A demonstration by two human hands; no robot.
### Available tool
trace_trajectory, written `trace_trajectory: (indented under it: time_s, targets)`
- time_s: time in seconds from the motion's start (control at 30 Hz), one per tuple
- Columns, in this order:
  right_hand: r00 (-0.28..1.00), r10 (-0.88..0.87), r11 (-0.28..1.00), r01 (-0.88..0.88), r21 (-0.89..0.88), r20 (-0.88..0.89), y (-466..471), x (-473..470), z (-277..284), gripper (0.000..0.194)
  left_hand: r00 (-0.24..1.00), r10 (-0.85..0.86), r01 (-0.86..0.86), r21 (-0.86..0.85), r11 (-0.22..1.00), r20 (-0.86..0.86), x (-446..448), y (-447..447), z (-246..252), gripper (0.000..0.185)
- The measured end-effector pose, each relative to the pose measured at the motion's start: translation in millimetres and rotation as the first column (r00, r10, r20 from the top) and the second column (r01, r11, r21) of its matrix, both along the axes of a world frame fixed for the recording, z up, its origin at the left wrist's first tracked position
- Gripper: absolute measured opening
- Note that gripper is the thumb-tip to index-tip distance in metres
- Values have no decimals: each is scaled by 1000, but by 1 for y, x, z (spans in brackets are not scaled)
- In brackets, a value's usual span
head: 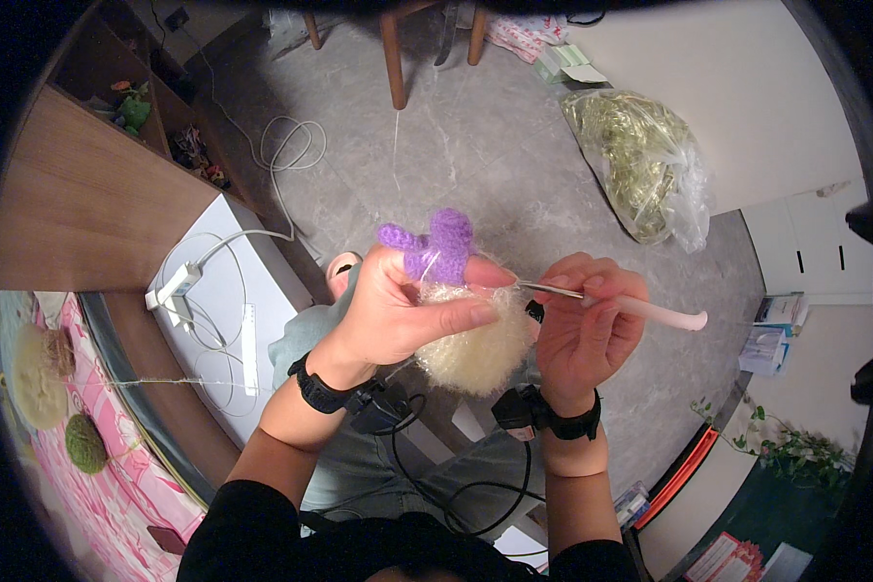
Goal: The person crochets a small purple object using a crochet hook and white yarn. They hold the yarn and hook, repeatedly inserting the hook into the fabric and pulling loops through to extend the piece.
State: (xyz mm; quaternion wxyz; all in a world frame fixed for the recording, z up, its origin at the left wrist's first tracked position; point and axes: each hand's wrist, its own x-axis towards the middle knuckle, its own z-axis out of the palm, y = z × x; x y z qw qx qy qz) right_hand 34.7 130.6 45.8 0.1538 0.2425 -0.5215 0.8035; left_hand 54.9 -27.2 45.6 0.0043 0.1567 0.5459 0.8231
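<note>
My left hand grips a small crocheted piece, its upper part purple yarn with rounded lobes and its lower part a fluffy cream-coloured ball. The thumb lies across the join of the two colours. In my right hand is a crochet hook with a pale pink handle and a metal shaft. The metal tip touches the work beside my left fingertips, where thin pale yarn shows; the exact stitch is too small to tell. Both wrists wear black straps with small devices and cables.
At left, a white box carries a power strip with cables. Beyond it, a green yarn ball rests on pink patterned cloth. A clear plastic bag of yellow-green material lies on the floor, near wooden chair legs.
</note>
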Motion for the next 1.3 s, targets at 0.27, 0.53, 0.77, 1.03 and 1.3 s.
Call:
trace_trajectory:
  time_s: [0.27, 0.53, 0.77, 1.03, 1.3]
  targets:
    - [1000, -20, 1000, 20, -1, -20, -2, 0, -4, 19, 1000, 6, -6, 9, 1000, 14, 0, 1, 0, 23]
    - [979, 9, 980, 31, 194, -202, -4, -2, -13, 22, 999, 15, -15, 11, 1000, 52, -1, 1, -2, 25]
    - [999, 27, 995, -22, -97, 43, -9, 1, -10, 23, 996, 18, -21, 30, 999, 87, 0, 1, -1, 23]
    - [986, -70, 979, 98, 181, -154, -5, 4, -4, 23, 995, 37, -40, 36, 999, 96, -1, 2, 0, 21]
    - [978, -125, 971, 156, 183, -167, -4, 8, -4, 23, 995, 33, -41, 72, 997, 98, -1, 3, -2, 20]
